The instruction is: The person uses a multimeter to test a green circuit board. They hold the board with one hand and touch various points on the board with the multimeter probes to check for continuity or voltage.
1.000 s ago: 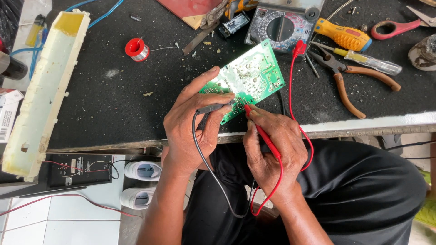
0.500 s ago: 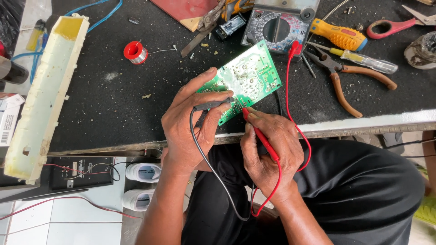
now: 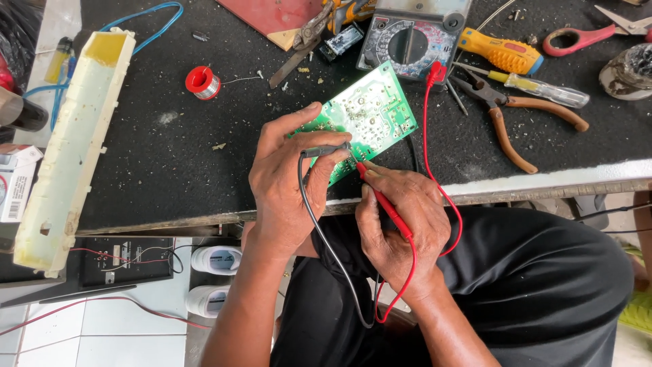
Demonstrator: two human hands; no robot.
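Board (image 3: 367,115) shifted slightly left since earlier; left hand (image 3: 288,183) grips black probe (image 3: 326,151), right hand (image 3: 401,228) grips red probe (image 3: 380,197), both tips on board.

Green circuit board (image 3: 367,115): rectangular, solder side up, silvery joints visible, tilted diagonally, lower-left corner hidden under fingers, lying on black worktop near front edge, just below multimeter. Black probe (image 3: 324,151): thin, dark, lying roughly level, tip on board's lower edge, black lead curving down toward lap. Red probe (image 3: 380,198): slim, angled up-left, tip touching board just beside black probe tip, red lead looping down, then up past board's right side.
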